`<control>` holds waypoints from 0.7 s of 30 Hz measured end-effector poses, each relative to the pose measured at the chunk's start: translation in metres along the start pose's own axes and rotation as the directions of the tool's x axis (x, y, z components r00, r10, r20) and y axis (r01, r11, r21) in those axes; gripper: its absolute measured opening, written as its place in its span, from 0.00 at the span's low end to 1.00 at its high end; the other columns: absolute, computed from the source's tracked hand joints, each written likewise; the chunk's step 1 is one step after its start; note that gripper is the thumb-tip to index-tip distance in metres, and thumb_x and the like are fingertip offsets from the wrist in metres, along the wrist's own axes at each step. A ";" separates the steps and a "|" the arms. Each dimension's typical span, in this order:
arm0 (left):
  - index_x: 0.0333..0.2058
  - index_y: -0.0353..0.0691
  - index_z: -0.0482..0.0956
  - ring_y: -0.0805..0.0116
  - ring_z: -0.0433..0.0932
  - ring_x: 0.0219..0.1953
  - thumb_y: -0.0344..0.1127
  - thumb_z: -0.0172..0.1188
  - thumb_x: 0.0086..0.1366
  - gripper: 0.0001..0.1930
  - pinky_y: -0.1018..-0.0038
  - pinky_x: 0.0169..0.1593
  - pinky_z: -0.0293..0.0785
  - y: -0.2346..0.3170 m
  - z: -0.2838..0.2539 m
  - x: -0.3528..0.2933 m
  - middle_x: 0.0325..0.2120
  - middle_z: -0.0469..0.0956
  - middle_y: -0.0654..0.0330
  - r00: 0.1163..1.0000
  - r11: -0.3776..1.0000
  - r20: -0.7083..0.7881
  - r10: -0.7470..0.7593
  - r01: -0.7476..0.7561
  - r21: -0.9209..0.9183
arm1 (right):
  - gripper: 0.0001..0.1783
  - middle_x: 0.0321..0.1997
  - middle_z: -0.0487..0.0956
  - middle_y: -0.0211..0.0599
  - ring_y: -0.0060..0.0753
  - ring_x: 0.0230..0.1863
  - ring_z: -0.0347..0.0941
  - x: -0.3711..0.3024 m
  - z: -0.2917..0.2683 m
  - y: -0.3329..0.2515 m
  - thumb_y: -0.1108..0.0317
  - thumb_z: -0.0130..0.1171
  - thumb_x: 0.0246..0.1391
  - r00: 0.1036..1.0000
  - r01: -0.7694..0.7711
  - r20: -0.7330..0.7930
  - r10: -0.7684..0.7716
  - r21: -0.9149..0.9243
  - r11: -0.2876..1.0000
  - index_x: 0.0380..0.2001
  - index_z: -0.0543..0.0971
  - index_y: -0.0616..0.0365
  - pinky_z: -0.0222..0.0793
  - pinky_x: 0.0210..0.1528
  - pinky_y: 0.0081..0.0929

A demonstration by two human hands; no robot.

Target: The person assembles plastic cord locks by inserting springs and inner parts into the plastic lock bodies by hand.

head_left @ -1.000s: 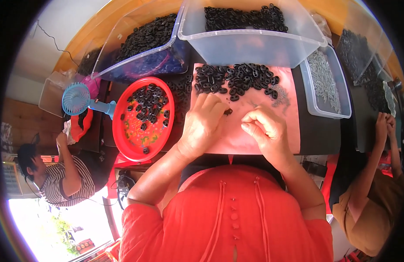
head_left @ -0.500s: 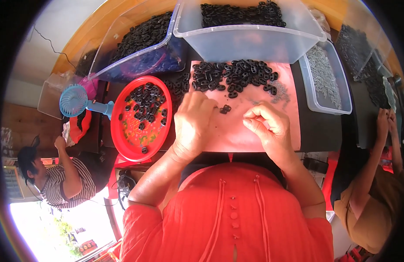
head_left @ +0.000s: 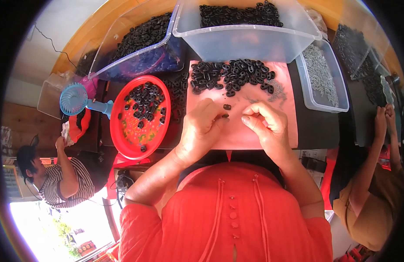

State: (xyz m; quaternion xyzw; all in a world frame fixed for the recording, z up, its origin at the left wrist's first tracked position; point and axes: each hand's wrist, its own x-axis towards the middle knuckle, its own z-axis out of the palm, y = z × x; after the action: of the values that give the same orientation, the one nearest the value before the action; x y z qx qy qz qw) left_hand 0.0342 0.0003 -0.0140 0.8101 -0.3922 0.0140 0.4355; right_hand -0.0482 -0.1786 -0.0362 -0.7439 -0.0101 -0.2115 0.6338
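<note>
My left hand [head_left: 204, 127] is closed in a pinch over the pink sheet [head_left: 237, 137], on a small black plastic piece [head_left: 225, 116] at its fingertips. Just beyond those fingers a dark two-holed piece [head_left: 227, 107] lies on the sheet. My right hand [head_left: 268, 126] faces it a short way off, thumb and forefinger pressed together; whatever they hold is too small to make out. Black oval two-holed pieces [head_left: 243, 74] are heaped at the sheet's far edge, with thin grey metal bits [head_left: 277, 92] beside them.
A red oval tray [head_left: 116, 135] with black pieces stands at left, next to a blue handheld fan [head_left: 75, 99]. Clear plastic bins [head_left: 245, 41] of black pieces line the back. At right is a tub [head_left: 301, 65] of grey metal bits. Co-workers sit on both sides.
My left hand has drawn back toward me and now pinches a black piece from the sheet. The right hand stays nearly in place, still pinched.
</note>
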 end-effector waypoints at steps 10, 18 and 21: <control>0.37 0.35 0.82 0.82 0.73 0.25 0.27 0.61 0.63 0.05 0.83 0.26 0.69 0.018 -0.009 -0.017 0.25 0.78 0.66 0.811 0.584 0.266 -0.521 0.565 -0.582 | 0.06 0.27 0.76 0.34 0.24 0.27 0.72 0.001 0.026 -0.004 0.80 0.63 0.50 0.988 0.150 0.019 -0.151 0.032 0.988 0.30 0.75 0.64 0.67 0.30 0.21; 0.40 0.31 0.81 0.76 0.76 0.24 0.21 0.59 0.62 0.07 0.81 0.25 0.71 0.012 -0.012 -0.025 0.28 0.81 0.58 0.765 0.223 0.261 -0.589 0.464 -0.857 | 0.04 0.27 0.75 0.30 0.18 0.27 0.70 -0.002 0.036 -0.009 0.79 0.62 0.53 0.995 0.093 0.013 -0.095 0.120 0.988 0.30 0.75 0.64 0.66 0.29 0.18; 0.39 0.34 0.82 0.76 0.78 0.30 0.24 0.61 0.62 0.07 0.81 0.34 0.76 0.012 -0.006 -0.027 0.30 0.82 0.62 0.821 0.449 0.090 -0.564 0.396 -0.801 | 0.03 0.28 0.75 0.25 0.13 0.28 0.68 0.000 0.035 -0.015 0.77 0.61 0.56 0.990 -0.141 0.048 0.133 0.264 0.954 0.31 0.76 0.62 0.64 0.28 0.14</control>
State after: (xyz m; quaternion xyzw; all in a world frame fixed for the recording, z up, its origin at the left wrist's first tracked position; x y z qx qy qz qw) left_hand 0.0097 0.0176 -0.0114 0.6029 -0.0668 -0.2081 0.7673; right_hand -0.0419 -0.1421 -0.0261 -0.6538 0.0035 -0.1530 0.7411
